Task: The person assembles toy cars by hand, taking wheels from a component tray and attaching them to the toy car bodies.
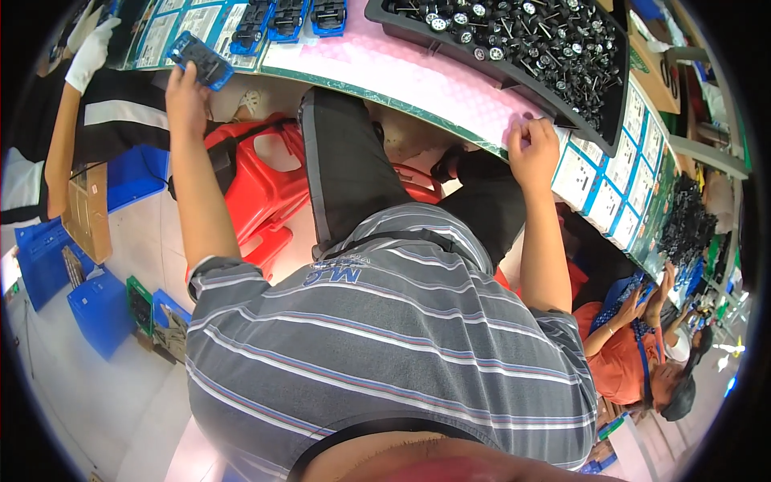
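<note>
My left hand (pixel 186 100) is closed round the edge of a blue toy car body with a black underside (pixel 201 61), held up at the table's left part. My right hand (pixel 533 153) rests at the front edge of the pink mat (pixel 385 68), its fingers curled together; whether something small sits in them I cannot make out. Just beyond it stands a black tray (pixel 554 108) heaped with small wheels on axles (pixel 522 40). Three more blue car bodies with black undersides (pixel 286 19) lie in a row at the far left of the mat.
Printed sheets (pixel 598 181) line the table on both sides. At the left, a co-worker's white-gloved hand (pixel 92 55) is close by. A red plastic stool (pixel 257 181) and blue bins (pixel 100 309) stand below. Co-workers (pixel 622 353) sit along the right.
</note>
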The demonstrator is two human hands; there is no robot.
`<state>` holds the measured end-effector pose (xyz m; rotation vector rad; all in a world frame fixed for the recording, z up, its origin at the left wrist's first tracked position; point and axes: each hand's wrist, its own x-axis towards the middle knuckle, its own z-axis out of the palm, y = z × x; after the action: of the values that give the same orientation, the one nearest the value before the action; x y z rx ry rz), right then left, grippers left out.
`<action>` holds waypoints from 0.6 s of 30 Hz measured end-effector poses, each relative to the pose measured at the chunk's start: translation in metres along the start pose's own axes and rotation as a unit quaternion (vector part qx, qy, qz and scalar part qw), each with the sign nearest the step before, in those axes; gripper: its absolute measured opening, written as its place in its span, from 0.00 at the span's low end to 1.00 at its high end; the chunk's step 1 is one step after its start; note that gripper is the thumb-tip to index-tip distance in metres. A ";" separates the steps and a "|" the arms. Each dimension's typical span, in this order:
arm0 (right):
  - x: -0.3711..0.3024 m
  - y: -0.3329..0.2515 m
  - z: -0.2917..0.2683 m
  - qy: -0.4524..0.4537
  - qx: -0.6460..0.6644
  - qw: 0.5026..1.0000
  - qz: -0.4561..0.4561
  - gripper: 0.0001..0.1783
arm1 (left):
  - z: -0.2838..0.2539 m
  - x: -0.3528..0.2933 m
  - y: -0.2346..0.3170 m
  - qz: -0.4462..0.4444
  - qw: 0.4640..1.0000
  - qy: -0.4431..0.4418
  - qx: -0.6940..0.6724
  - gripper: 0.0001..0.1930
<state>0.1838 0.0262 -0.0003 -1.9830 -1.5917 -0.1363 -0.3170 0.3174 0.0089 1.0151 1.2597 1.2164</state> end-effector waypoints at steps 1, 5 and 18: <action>0.000 0.000 0.000 -0.001 0.000 1.000 0.000 0.11 | -0.006 0.018 0.003 -0.013 0.999 0.009 0.033 0.20; 0.000 0.001 0.001 -0.003 -0.007 1.000 0.001 0.11 | -0.012 0.077 0.000 -0.041 0.994 0.047 0.092 0.23; -0.002 0.006 0.001 0.002 -0.007 1.000 0.006 0.09 | 0.037 0.096 -0.026 0.137 0.896 0.119 0.404 0.23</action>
<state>0.1890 0.0242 -0.0041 -2.0012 -1.5790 -0.1473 -0.2854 0.4121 -0.0263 1.7254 1.9419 1.0412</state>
